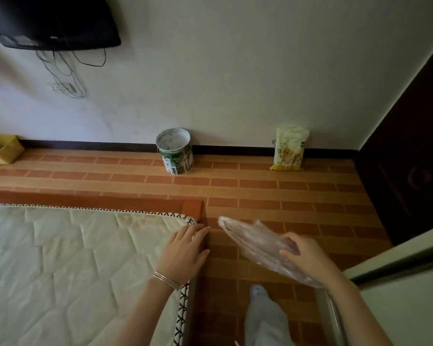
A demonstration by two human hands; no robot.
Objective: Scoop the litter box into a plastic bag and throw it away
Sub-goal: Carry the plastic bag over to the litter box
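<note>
Obs.: my right hand point(308, 255) grips the plastic bag point(250, 238), fingers curled over its near end. The bag is flat and crumpled, mouth not opened, and it sticks out ahead of the hand and to its left, over the tiled floor point(260, 193). My left hand point(185, 248) lies open, palm down, fingers straight, on the corner of the mattress point(60, 258); it holds nothing.

Litter box: not in view. Far ahead of both hands, against the wall, stand a round tin point(174, 151) and a yellow packet point(289, 148); contents of either unreadable.

Step in hand (judged): bag fetched, scooping not yet begun.

Method notes: find the box first. Free the left hand from the mattress and use both hands to rub the bag's mouth apart. Thin film clings, so open it fully and fold the rim outward before any scooping.

Risk: a half-open mouth spills litter on the tiles.
</note>
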